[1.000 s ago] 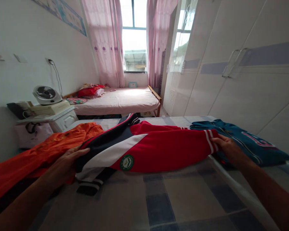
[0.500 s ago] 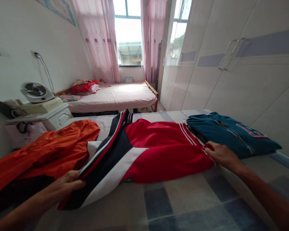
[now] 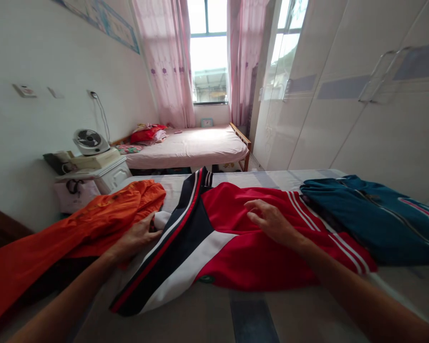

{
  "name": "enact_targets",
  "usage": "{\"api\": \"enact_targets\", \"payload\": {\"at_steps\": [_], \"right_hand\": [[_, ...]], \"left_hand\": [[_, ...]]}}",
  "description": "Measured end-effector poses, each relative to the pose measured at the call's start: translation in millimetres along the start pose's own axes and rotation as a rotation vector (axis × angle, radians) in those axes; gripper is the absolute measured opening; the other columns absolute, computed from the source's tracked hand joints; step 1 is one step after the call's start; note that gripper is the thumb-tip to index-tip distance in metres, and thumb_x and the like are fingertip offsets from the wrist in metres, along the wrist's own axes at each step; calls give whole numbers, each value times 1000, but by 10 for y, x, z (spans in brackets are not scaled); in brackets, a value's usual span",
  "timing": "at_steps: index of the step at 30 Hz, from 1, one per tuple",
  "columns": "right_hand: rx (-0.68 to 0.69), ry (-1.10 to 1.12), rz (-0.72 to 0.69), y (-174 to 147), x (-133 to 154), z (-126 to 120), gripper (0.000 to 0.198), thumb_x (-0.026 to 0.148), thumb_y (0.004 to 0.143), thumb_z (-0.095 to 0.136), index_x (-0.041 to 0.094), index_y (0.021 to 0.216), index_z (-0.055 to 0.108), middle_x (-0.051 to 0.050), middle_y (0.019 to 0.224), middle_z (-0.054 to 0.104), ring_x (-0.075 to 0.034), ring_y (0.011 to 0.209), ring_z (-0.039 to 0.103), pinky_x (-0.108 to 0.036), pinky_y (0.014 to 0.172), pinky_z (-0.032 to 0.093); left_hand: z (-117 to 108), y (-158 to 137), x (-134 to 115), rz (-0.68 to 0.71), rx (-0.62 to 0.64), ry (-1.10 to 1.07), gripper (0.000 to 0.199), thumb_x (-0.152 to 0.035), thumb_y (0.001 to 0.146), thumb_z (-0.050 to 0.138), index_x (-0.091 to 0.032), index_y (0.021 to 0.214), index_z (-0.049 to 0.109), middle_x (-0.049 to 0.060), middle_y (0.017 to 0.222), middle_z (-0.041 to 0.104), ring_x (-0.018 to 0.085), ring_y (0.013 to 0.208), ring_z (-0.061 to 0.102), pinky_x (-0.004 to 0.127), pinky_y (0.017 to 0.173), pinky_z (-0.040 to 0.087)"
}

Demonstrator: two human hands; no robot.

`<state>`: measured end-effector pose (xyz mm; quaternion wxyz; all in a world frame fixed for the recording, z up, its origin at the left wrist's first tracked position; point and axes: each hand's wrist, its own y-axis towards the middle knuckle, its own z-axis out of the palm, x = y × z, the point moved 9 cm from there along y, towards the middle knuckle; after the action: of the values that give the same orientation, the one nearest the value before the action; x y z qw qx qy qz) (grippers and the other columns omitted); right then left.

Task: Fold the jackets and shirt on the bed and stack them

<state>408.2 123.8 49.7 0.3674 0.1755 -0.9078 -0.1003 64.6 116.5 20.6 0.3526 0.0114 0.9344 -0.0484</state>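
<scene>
A red, white and navy track jacket [image 3: 257, 262] lies folded over on the bed, its striped sleeve slanting toward me on the left. My left hand [image 3: 137, 238] is at the jacket's left side, thumb and fingers closed around a white piece of its cloth [image 3: 161, 220]; the exact grip is partly hidden. Over the red body, my right hand [image 3: 270, 219] has its fingers loosely bent and apart, holding nothing. Whether its fingertips touch the fabric, I cannot tell. An orange garment [image 3: 107, 214] lies left of the jacket, and a folded teal zip jacket [image 3: 375, 214] lies to the right.
The garments lie on a bed with a checked blue-and-white sheet [image 3: 253, 319]. Beyond stands a second bed with a pink sheet [image 3: 193, 147]. A fan [image 3: 91, 141] rests on boxes atop a white cabinet [image 3: 114, 174]. A white wardrobe [image 3: 307, 128] lines the right side.
My right hand has let go of the red hem and moved left over the jacket's body. My left hand has left the striped sleeve edge and moved up to the white cloth. The view has shifted.
</scene>
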Motion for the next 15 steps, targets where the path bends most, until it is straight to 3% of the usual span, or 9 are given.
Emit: {"api": "enact_targets", "payload": {"at_steps": [3, 6, 10, 15], "right_hand": [[41, 89, -47, -32, 159, 508, 27, 20, 83, 47, 17, 107, 59, -8, 105, 63, -17, 90, 60, -31, 83, 47], [56, 40, -118, -114, 228, 761, 27, 19, 84, 45, 19, 107, 60, -7, 106, 62, -19, 96, 58, -34, 87, 44], [99, 143, -96, -151, 167, 782, 27, 28, 87, 46, 22, 110, 59, -6, 110, 62, -21, 101, 58, -35, 91, 42], [141, 458, 91, -92, -49, 743, 48, 47, 90, 40, 19, 127, 49, -8, 117, 62, -21, 107, 58, -38, 97, 40]], "left_hand": [[110, -36, -204, 36, 57, -114, 50, -46, 70, 59, -15, 109, 57, 8, 105, 67, 25, 96, 62, 31, 82, 49], [143, -108, -335, 86, 23, -124, 42, -41, 76, 54, -17, 110, 60, 6, 108, 66, 24, 98, 62, 30, 84, 48], [257, -348, -717, 336, -59, 116, 29, -27, 84, 46, -23, 107, 63, 4, 104, 63, 19, 96, 60, 26, 85, 45], [858, -750, -1223, 646, 113, 444, 25, -18, 90, 40, -25, 103, 60, 3, 98, 62, 17, 87, 58, 26, 78, 45]]}}
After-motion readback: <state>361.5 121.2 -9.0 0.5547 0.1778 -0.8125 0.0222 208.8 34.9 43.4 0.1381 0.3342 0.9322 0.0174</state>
